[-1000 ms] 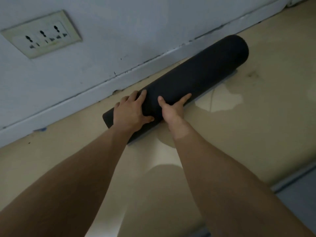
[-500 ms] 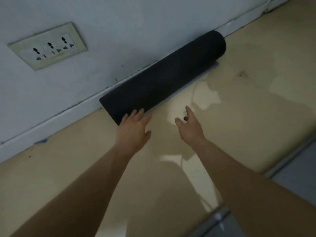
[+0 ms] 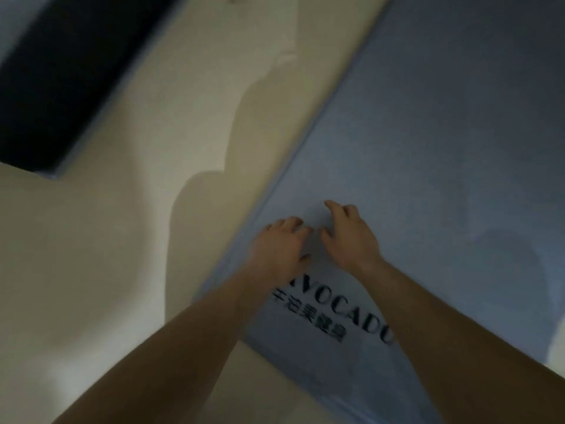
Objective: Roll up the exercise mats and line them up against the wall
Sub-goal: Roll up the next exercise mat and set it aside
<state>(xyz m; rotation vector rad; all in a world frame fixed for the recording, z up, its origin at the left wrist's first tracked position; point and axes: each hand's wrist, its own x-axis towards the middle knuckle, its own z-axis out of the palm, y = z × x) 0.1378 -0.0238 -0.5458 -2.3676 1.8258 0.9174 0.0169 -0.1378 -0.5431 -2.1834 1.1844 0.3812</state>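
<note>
Down low over a long, flat, pale blue-grey foam exercise mat (image 3: 428,142): left hand (image 3: 279,243) and right hand (image 3: 348,237), side by side, almost touching. Placed near the mat's short near end, close to its left long edge — most likely the spot for starting a roll. Fingers a little bent, palms down, nothing held. Touching the foam or just above it? Too blurry to tell.

Spread out flat on the cream floor (image 3: 116,246), running from the near right side up to the far right corner. Smooth and plain on top, with big black printed letters (image 3: 333,313) on the near side of the hands, partly hidden under the arms. Thin at the edge, soft-looking, likely easy to bend. Not rolled at all yet.

Off at the far left of the floor, well apart from the flat one — a dark, almost black rolled-up mat (image 3: 64,75), already a thick tube. Probably by the wall, but the wall itself not clear to see here. So one done and one left to go, by the look of it.
</note>
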